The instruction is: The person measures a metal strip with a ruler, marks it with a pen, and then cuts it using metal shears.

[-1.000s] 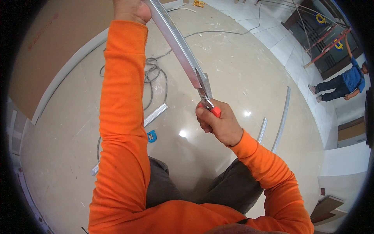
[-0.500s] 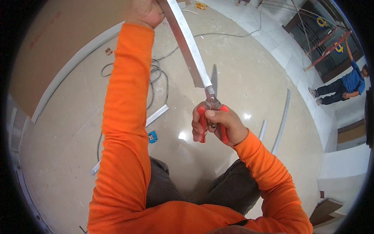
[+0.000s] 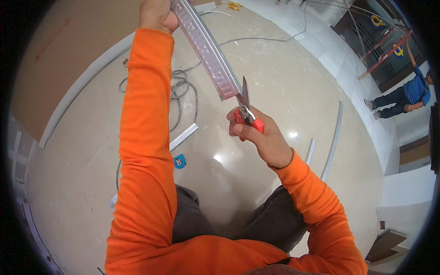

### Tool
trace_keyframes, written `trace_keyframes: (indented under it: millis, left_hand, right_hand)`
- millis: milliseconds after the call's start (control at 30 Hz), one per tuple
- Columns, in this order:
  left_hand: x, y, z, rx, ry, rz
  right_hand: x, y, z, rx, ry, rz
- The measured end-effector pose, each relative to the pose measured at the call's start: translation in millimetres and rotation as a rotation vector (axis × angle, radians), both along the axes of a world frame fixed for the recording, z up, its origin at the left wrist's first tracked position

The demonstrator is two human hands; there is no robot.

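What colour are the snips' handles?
The snips' handles are red, seen best in the head view.

Bright light glares in white spots off the glossy floor [image 3: 279, 82], curving toward blackened rims.

At 8 o'clock a blue tape measure [image 3: 179, 161] lies on the glossy beige floor [image 3: 284, 85]. A grey cable [image 3: 182, 83] lies loosely coiled at 11 and trails toward 1. A large brown board [image 3: 68, 68] fills 10. A small yellow object [image 3: 234, 6], too small to identify, sits at 12. Near 2, a person in blue [image 3: 412, 91] raises an arm to a scaffold's red bar [image 3: 385, 55]. Brown panels [image 3: 386, 245] lie at 4.
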State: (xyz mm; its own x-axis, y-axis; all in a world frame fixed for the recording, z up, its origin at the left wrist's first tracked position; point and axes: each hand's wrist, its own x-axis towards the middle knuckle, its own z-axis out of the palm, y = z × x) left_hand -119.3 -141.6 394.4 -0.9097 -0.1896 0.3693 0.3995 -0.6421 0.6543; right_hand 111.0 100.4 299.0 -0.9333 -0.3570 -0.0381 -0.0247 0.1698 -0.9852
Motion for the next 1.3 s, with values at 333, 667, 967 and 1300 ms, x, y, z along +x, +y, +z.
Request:
trace_keyframes:
  millis: [333,667,967,1300]
  left_hand:
    - [14,19,7,-0.023,-0.052,0.099]
    - [21,15,13,0.001,-0.051,0.102]
    - [36,17,23,0.046,0.042,0.063]
    - [45,23,25,0.054,0.047,0.132]
  right_hand:
    - [2,1,4,-0.067,-0.088,0.027]
    - [6,-5,7,-0.135,-0.231,-0.025]
    - [7,-9,6,-0.108,-0.229,-0.058]
    - [2,-4,7,-0.037,-0.183,-0.069]
